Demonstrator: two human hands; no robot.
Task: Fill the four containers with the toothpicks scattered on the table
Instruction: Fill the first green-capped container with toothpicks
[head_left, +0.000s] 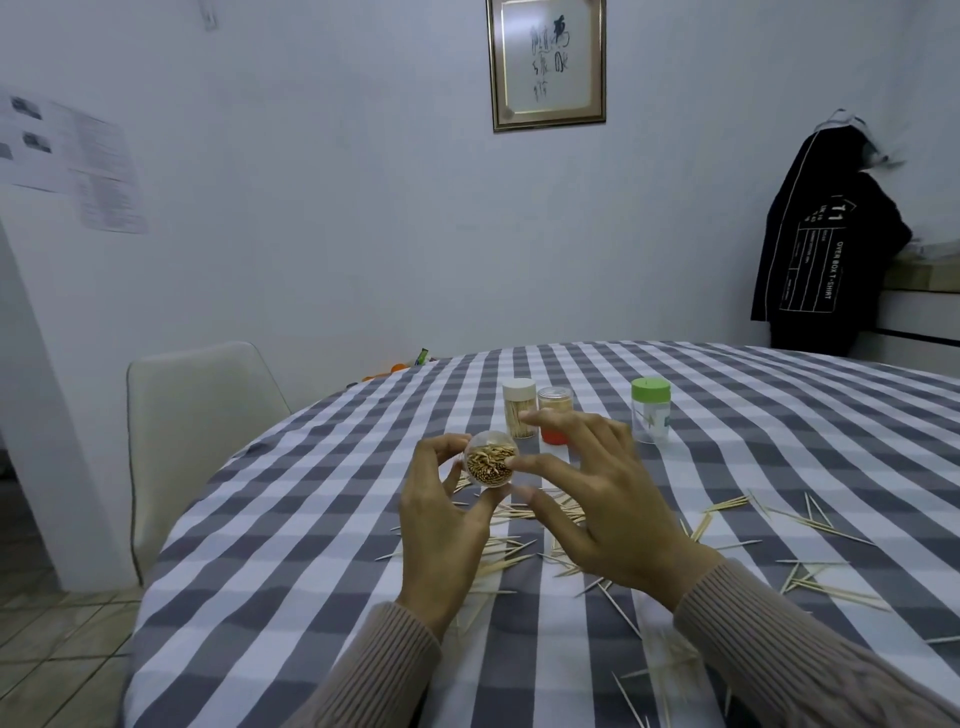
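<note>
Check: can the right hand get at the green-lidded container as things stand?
Probably yes. The right hand is open and holds nothing, and the green-lidded container stands just beyond it on the table with nothing between them.

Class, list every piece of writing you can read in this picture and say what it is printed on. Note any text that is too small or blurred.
"OVER BOX T-SHIRT" and "11": on the black garment hanging at right; its smaller print is too small.
Framed picture: brush calligraphy, not legible to me.
Papers on wall: too blurred.
Green-lidded container: label unreadable.
</note>
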